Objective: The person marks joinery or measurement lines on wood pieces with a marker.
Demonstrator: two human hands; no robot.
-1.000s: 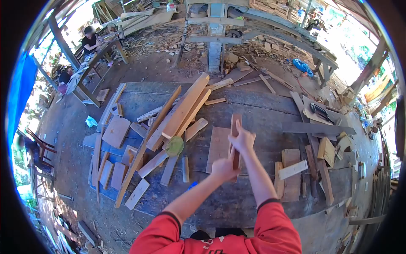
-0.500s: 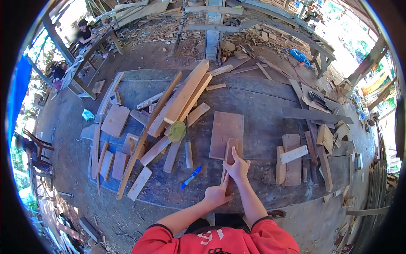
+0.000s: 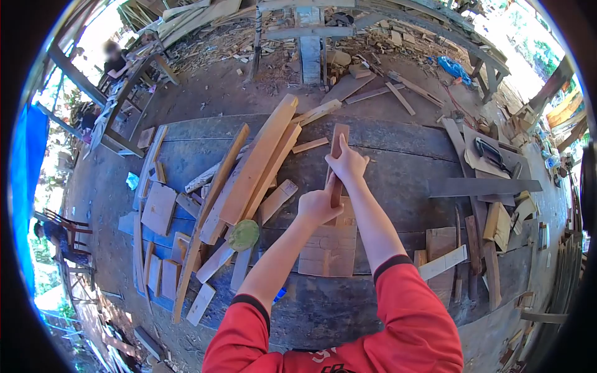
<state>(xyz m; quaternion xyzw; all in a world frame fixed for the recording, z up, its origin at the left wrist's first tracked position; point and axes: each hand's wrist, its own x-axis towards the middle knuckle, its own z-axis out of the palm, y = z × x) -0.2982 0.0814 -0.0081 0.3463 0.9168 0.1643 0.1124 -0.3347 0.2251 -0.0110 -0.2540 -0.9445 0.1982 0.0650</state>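
Observation:
My left hand (image 3: 320, 207) is wrapped round the near part of a narrow brown wooden bar (image 3: 339, 138). Farther along, my right hand (image 3: 349, 166) grips the same bar, its thumb stretched along the top. The bar points away from me, and its far half lies beyond a flat rectangular wooden board (image 3: 327, 253). That board rests on the dark workbench (image 3: 398, 155), partly covered by my left hand and the bar's near end. Whether the bar touches the board cannot be made out. A blue marker (image 3: 280, 294) shows just past my left forearm, mostly hidden.
Long wooden beams (image 3: 261, 161) and several offcuts crowd the bench's left side, beside a round green-topped piece (image 3: 244, 235). On the right lie a handsaw (image 3: 485, 187), a black-handled tool (image 3: 491, 153) and more wood pieces. A person (image 3: 115, 65) sits at a far-left table.
Both hands have pushed far forward with the bar, from the near bench edge to past the board's far end. My arms are now stretched out, and the camera view has shifted.

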